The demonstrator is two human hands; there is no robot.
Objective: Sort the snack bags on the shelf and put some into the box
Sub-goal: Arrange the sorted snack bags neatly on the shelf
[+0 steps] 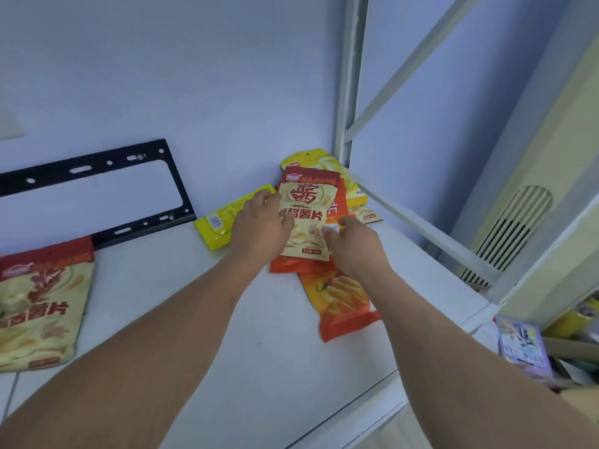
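Both hands on the cream chip bag (303,215) atop the pile; left hand (259,228) grips its left edge, fingers curled; right hand (351,244) pinches its right edge; orange bag (343,299) beneath.

Counting snack bags lying on the shelf (265,319): two cream-and-red bags, one sitting at the left edge (39,306) and one topping the pile near the back right corner (306,215). Two orange bags are showing, one under the cream bag (337,209) and one sticking out toward the front (343,303). Two yellow bags: one lying against the back edge (227,218), one leaning in the back right corner (327,163). More may be hiding in the pile. Two hands are reaching in: left hand (259,228), right hand (356,244).
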